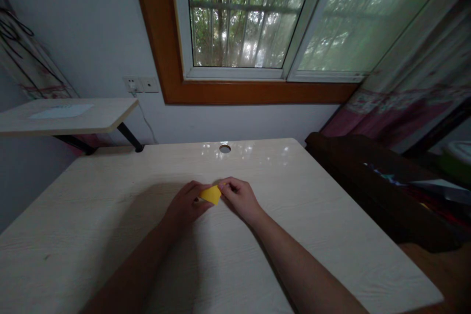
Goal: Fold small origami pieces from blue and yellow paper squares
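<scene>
A small piece of folded yellow paper is held between my two hands over the pale wooden desk. My left hand grips its left side, fingers along the top and thumb near the lower edge. At the upper right corner, my right hand pinches the paper between thumb and fingers. The paper's far side and the tips of some fingers are hidden.
A raised shelf on black legs stands at the desk's back left, with a paper sheet on it. A round cable hole lies near the back edge. Dark wooden furniture stands on the right, and a window is behind the desk.
</scene>
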A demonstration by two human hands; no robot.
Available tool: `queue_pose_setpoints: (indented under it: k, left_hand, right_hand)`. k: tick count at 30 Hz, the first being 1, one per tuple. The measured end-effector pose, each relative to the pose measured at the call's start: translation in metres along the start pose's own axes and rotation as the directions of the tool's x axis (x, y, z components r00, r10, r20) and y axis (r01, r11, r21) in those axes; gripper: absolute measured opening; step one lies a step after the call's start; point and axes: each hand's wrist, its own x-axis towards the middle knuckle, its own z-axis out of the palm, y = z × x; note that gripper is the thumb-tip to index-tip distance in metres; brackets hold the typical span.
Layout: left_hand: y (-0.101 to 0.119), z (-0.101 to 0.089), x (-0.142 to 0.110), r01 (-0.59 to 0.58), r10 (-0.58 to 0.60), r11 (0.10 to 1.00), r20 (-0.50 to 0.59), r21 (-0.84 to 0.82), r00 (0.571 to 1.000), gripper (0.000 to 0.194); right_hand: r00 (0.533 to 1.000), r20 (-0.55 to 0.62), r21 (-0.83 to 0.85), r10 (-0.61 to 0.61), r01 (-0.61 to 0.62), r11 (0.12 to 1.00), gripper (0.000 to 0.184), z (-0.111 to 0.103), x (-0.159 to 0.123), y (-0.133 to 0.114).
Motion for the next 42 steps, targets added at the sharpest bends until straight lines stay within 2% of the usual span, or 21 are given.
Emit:
queue_pose_setpoints:
  k: [12,22,27,31,33,37,42]
  left_hand:
    - [0.0049,-0.0015,0.0005,0.018,-0.018,1.000,0.046,-0.013,0.999,0.034]
    - [-0.0006,-0.0034,-0.0011,0.051,-0.055,0.997,0.053,0.065,0.997,0.026]
    - [0.0010,-0.0028,-0.0009,0.169,-0.170,0.978,-0.002,0.126,0.985,0.027]
    - [0.0015,-0.0044,-0.0004,0.268,-0.264,0.953,-0.044,0.139,0.963,0.033]
    - [0.0020,-0.0050,-0.0002,0.279,-0.276,0.952,-0.042,0.126,0.960,0.031]
    - [0.0028,-0.0046,-0.0003,0.309,-0.306,0.949,-0.044,0.068,0.951,0.031]
    - [-0.0013,-0.0053,-0.0005,0.393,-0.396,0.918,-0.067,-0.058,0.916,0.032]
  right_hand:
    - [0.998,-0.007,-0.102,-0.069,0.068,0.993,0.018,0.0003,-0.0019,-0.0022]
    - [0.994,0.046,-0.146,-0.101,0.106,0.984,0.017,-0.0003,-0.0022,0.0008]
    - [0.990,0.115,-0.031,-0.082,0.086,0.996,0.028,0.0015,-0.0031,0.0012]
    - [0.984,0.154,0.058,-0.090,0.082,0.995,0.061,0.0045,-0.0038,0.0042]
    - [0.980,0.186,0.035,-0.076,0.070,0.997,0.070,0.0056,-0.0043,0.0054]
    - [0.973,0.225,-0.032,-0.058,0.067,0.997,0.070,0.0064,-0.0046,0.0059]
    - [0.969,0.221,0.002,-0.110,0.112,0.994,0.063,0.0051,-0.0041,0.0050]
